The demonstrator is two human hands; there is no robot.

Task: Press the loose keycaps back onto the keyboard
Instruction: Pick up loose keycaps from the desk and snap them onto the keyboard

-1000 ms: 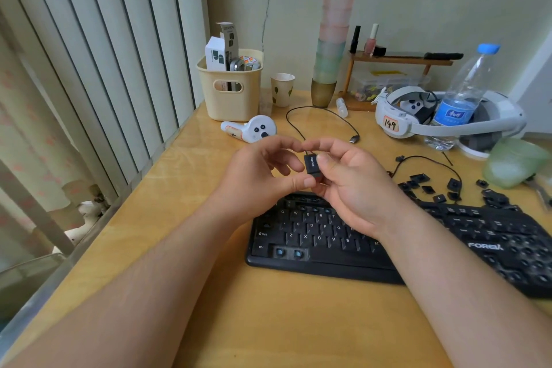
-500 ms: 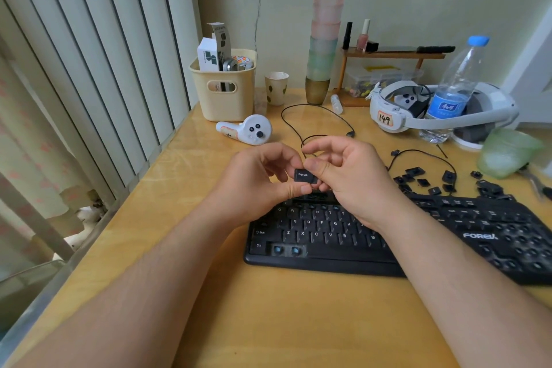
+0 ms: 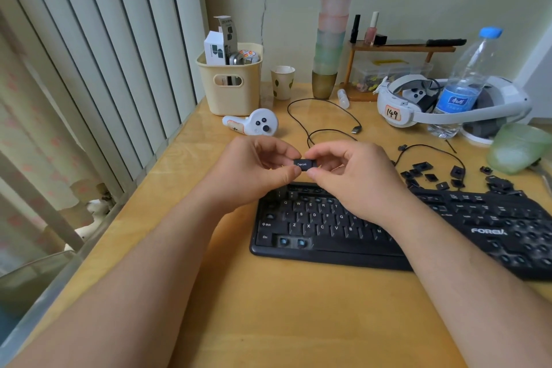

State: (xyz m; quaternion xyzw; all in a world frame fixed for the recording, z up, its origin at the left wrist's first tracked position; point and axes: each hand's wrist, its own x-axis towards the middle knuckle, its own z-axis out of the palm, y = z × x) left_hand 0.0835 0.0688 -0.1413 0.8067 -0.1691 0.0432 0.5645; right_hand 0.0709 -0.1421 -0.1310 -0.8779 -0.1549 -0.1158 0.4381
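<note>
A black keyboard (image 3: 325,230) lies on the wooden desk, with several bare key sockets at its left edge, bottom row and right end. Above its top left part I hold a black Caps Lock keycap (image 3: 304,164) level, its label facing me. My left hand (image 3: 254,170) pinches the cap's left end between thumb and forefinger. My right hand (image 3: 355,176) pinches its right end the same way. Several loose black keycaps (image 3: 433,176) lie scattered on the desk behind the keyboard's right half.
A white controller (image 3: 254,125) and a black cable (image 3: 325,125) lie behind my hands. At the back stand a cream basket (image 3: 231,86), a paper cup (image 3: 282,82), stacked tumblers (image 3: 331,39), a white headset (image 3: 418,104) and a water bottle (image 3: 466,84). Blinds run along the left.
The keycap has been turned from upright to level with its label facing me, and both hands have lowered slightly toward the keyboard.
</note>
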